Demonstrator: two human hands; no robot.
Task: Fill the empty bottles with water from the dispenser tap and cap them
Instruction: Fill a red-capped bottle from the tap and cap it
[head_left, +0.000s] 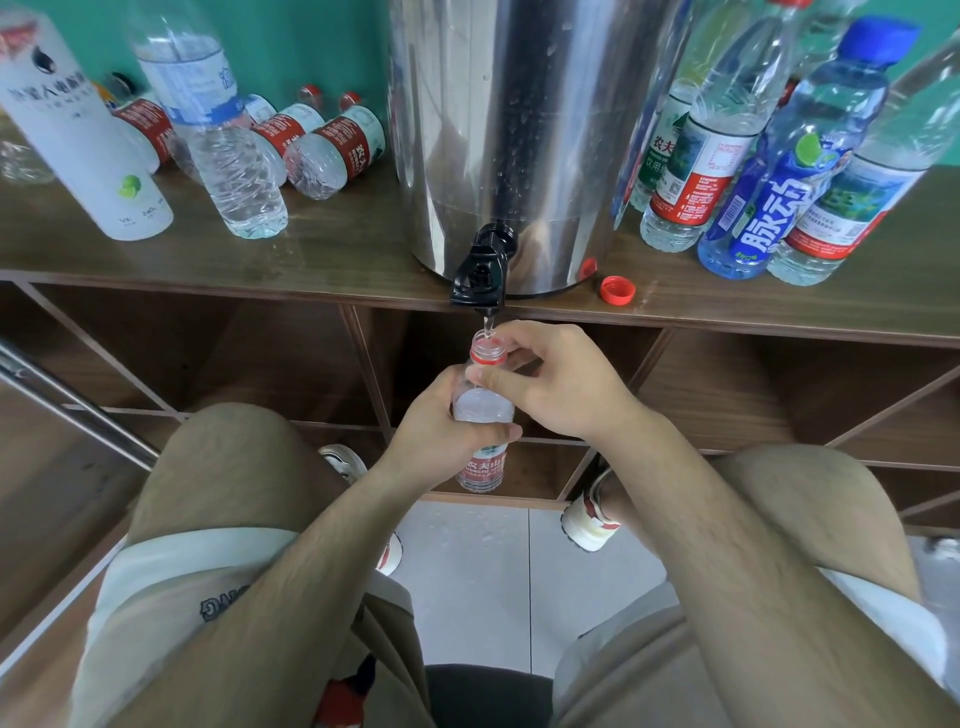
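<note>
The bottle (483, 410) hangs just under the tap (480, 270), out in front of the surface (311, 260) edge and above the person's knees, held in both hands. It stands close to upright: its long axis runs up and down, the open mouth points straight up at the spout, and the labelled base points toward the floor. A thin thread of water drops from the spout into the mouth. The left hand (436, 421) grips the body from the left, its fingers (506, 432) curled round the far side just above the label. The right hand (556, 384) comes in from the right and pinches the neck, thumb just under the red ring and the other fingers wrapped behind it. So both sets of fingers are closed on the bottle, one low and one high. How full it is I cannot tell through the hands. The loose red cap (618, 289) lies open side up on the surface, just right of the dispenser (519, 130) base, above and to the right of the right hand. That hand is plainly the nearer one, so I would expect it to let go of the neck and reach up and right for the cap while the left steadies the bottle upright.
</note>
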